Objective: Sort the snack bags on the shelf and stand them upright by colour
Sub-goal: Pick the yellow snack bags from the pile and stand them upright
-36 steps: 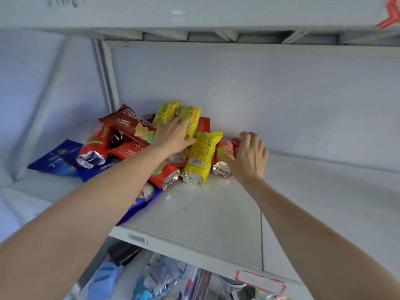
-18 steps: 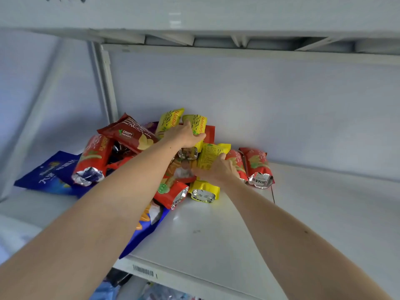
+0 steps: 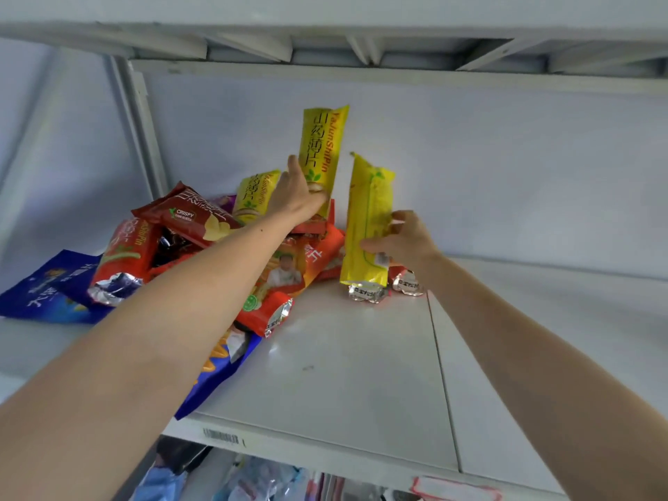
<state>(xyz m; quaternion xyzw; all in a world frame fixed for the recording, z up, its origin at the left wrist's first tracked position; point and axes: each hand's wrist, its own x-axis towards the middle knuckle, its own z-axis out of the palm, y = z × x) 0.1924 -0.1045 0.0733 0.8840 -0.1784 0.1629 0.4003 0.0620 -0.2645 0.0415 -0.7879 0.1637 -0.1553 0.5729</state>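
Note:
My left hand (image 3: 298, 197) grips the lower end of a yellow snack bag (image 3: 322, 146) and holds it upright above the pile. My right hand (image 3: 405, 240) grips a second yellow bag (image 3: 367, 226), upright, its foil end just above the white shelf (image 3: 343, 356). A third yellow bag (image 3: 253, 193) lies in the pile behind my left arm. The pile holds red bags (image 3: 123, 247), a dark red crisps bag (image 3: 184, 215), an orange-red bag (image 3: 285, 273) and blue bags (image 3: 43, 287). Another red bag's foil end (image 3: 408, 283) shows behind my right wrist.
The shelf's back wall (image 3: 506, 175) stands close behind the bags and the upper shelf (image 3: 325, 41) hangs low overhead. A post (image 3: 137, 132) rises at the back left. Bare shelf surface extends right (image 3: 542, 320). A lower shelf holds blurred items (image 3: 253, 479).
Both hands closed on yellow bags in the pile, then lifted them. The left bag rose upright above the heap; the right bag swung upright to the pile's right side.

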